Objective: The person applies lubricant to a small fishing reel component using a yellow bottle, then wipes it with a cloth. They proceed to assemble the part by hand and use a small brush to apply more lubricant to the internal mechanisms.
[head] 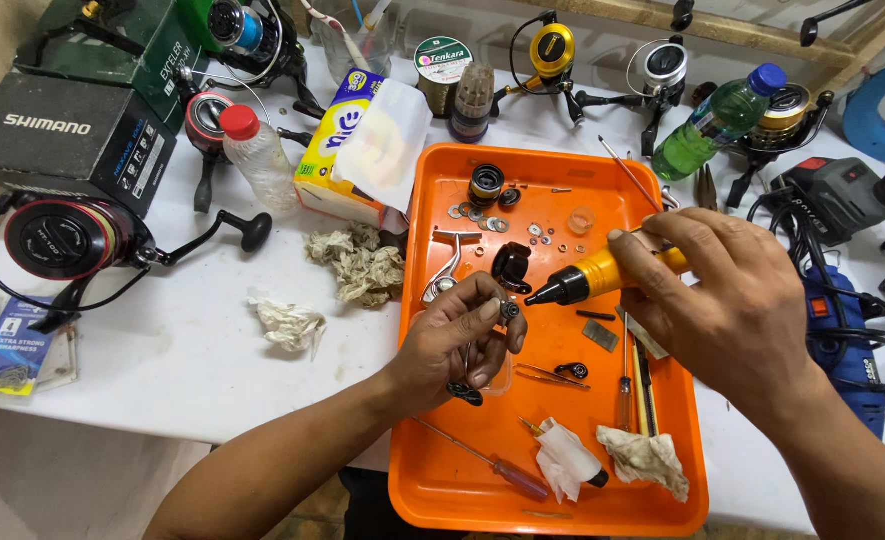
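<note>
The right hand [727, 300] wraps around a yellow applicator bottle [602, 272] above the middle of the orange tray [417, 470]. The bottle's long axis runs from about 2 o'clock down to 8 o'clock, black nozzle leading toward 8. Just beyond the nozzle tip, the left hand [457, 345] pinches a small metal reel part [509, 310] between thumb and fingertips. Loose washers [492, 222] lie at the tray's 12 o'clock. A red-handled screwdriver [507, 472] rests at its 6 o'clock, beside a crumpled rag [647, 458].
</note>
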